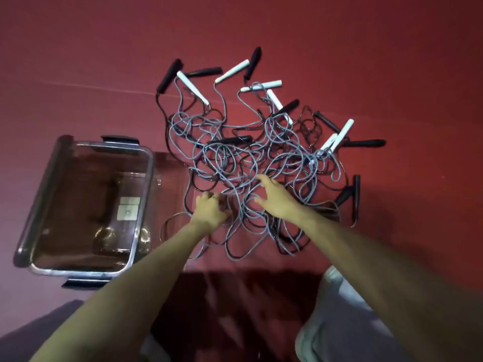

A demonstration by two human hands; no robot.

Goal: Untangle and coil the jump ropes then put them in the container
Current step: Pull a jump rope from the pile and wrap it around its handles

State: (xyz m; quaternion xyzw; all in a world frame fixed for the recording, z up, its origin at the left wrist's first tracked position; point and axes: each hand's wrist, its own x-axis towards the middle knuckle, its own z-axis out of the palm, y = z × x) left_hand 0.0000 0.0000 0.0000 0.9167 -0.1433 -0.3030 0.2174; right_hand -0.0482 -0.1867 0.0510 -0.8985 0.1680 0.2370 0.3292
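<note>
- I am looking down at a tangle of jump ropes [251,158] that is lying on a red floor [366,61], straight ahead of both arms.
- The cords [227,163] are looping over one another, grey-blue ones mixing with black ones, and I am not managing to follow any single rope through the heap.
- A number of black handles [168,75] and white handles [232,71] are sticking out along the far and right edges of the heap.
- The left hand [210,210] is sitting on the near left edge of the tangle, its fingers curling down among the loops. That spot is blurring, so I cannot tell whether it is grasping a cord or only clenched.
- The right hand [275,198] is released, its fingers spreading out over the near middle of the heap and touching the loops.
- The two hands are working near each other but apart, with a few loops lying between them.
- The container [73,184], a clear box open at the top, is standing just left of the tangle, with a pale sticker [128,209] showing low inside it.
- Two black clips [120,139] are sitting at its far and near ends.
- All the rope I am seeing is lying outside the container.
</note>
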